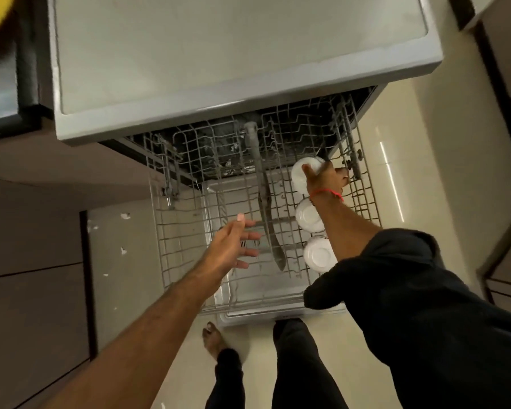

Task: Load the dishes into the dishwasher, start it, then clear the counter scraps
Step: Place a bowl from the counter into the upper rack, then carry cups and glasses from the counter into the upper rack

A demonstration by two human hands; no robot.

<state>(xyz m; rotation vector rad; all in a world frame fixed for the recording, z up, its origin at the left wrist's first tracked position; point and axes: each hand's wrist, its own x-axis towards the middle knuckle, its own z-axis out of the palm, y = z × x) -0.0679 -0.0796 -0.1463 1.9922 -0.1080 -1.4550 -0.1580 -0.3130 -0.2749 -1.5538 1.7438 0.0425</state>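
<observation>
The right hand gripped a white bowl, thumb pressed across its upturned base and the other fingers curled round its far side, holding it tilted over the far right part of the upper dishwasher rack. A red thread circled that wrist, and the forearm reached forward from a pushed-up dark sleeve. Two more white bowls sat upside down in the same right-hand row of the rack: a middle bowl just beside the wrist and a near bowl partly under the sleeve.

The left hand held nothing; its fingers were spread and relaxed, palm turned toward the right, hovering above the middle of the rack, the bare forearm stretched out from the lower left. A grey spray arm ran beneath the wire along the rack's centre. The rack was pulled out over the lowered dishwasher door, below the grey countertop. A bare foot stood on the cream floor near the door's edge.
</observation>
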